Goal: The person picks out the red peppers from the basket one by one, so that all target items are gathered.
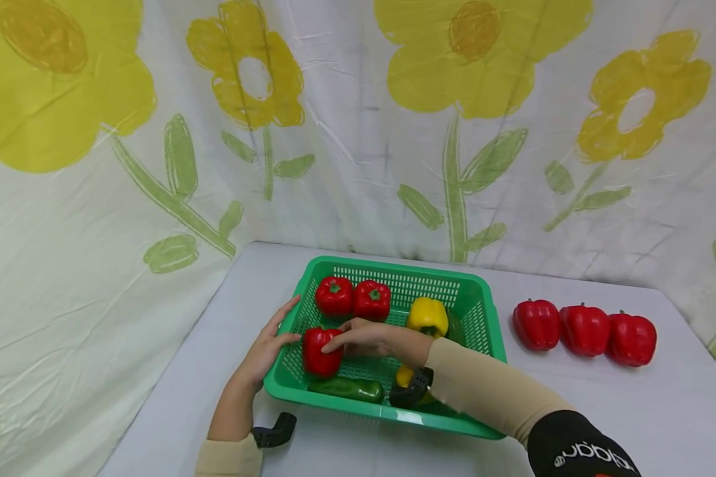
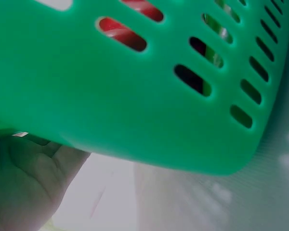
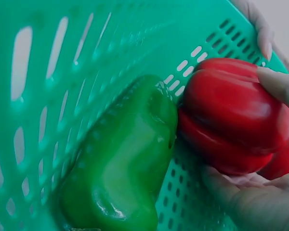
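Observation:
In the head view my right hand [image 1: 366, 338] reaches into a green plastic basket [image 1: 394, 414] and grips a red bell pepper [image 1: 320, 354]. The right wrist view shows thumb and fingers on opposite sides of that pepper [image 3: 236, 115]. Beside it on the basket floor lies a long green pepper [image 1: 349, 389], large in the right wrist view [image 3: 125, 163]. My left hand [image 1: 262, 354] holds the basket's left rim, its palm showing below the rim in the left wrist view [image 2: 29, 183]. Two more red bell peppers [image 1: 335, 297] [image 1: 372, 301] sit at the basket's back left.
A yellow bell pepper [image 1: 427, 315] stands in the basket's right part, with a dark green vegetable [image 1: 455, 328] beside it. Another yellow piece [image 1: 404, 375] is partly behind my right wrist. Three red bell peppers [image 1: 585, 329] stand in a row on the white table [image 1: 549, 397], right of the basket.

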`<move>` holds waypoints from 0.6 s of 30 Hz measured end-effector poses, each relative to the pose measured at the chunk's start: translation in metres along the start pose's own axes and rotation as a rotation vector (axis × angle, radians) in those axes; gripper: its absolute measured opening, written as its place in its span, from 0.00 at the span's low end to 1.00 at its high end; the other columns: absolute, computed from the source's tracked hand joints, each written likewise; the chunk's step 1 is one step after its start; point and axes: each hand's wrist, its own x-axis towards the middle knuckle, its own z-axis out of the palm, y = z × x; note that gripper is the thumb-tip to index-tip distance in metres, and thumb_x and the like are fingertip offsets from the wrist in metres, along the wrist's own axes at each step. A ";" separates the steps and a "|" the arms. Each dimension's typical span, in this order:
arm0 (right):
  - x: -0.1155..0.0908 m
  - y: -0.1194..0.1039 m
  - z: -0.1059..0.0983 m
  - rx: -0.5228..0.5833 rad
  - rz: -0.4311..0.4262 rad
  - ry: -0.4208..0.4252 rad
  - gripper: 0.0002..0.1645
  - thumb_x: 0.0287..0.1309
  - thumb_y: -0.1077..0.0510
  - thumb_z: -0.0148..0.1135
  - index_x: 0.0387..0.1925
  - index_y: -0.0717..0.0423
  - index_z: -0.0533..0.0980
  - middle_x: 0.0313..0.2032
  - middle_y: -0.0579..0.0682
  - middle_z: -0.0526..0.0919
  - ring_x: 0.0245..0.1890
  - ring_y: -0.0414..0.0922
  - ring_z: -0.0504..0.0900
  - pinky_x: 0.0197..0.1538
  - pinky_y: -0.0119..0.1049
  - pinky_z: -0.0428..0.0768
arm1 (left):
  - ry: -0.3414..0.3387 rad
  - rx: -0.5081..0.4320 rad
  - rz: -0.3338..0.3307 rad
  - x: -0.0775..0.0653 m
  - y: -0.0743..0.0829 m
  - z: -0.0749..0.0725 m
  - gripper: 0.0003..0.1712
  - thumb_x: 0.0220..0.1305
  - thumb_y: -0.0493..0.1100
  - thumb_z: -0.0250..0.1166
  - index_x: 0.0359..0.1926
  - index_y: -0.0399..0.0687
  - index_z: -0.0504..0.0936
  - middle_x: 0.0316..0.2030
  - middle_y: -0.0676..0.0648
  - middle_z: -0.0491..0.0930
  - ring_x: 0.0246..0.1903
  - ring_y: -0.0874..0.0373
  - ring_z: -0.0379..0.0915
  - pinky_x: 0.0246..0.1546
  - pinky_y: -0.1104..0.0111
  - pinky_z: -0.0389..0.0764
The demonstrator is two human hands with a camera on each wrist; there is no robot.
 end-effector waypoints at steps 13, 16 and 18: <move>-0.007 -0.002 -0.004 0.089 -0.020 -0.053 0.30 0.53 0.58 0.62 0.56 0.67 0.64 0.58 0.58 0.70 0.52 0.49 0.72 0.61 0.47 0.70 | -0.003 -0.013 0.010 -0.001 0.001 0.001 0.37 0.64 0.35 0.48 0.71 0.66 0.52 0.73 0.49 0.42 0.70 0.42 0.46 0.58 0.50 0.69; -0.015 -0.005 -0.006 0.124 -0.027 -0.057 0.32 0.55 0.57 0.60 0.58 0.68 0.61 0.60 0.59 0.67 0.55 0.51 0.71 0.62 0.49 0.69 | 0.002 -0.013 0.008 -0.002 0.001 0.001 0.37 0.64 0.35 0.48 0.71 0.66 0.52 0.73 0.48 0.42 0.70 0.42 0.47 0.57 0.51 0.71; -0.020 -0.005 -0.008 0.133 -0.027 -0.050 0.35 0.56 0.57 0.59 0.61 0.68 0.59 0.62 0.60 0.65 0.56 0.53 0.70 0.62 0.49 0.69 | 0.001 -0.013 0.009 -0.003 0.002 0.000 0.37 0.64 0.35 0.48 0.71 0.65 0.51 0.73 0.48 0.41 0.69 0.42 0.47 0.56 0.51 0.71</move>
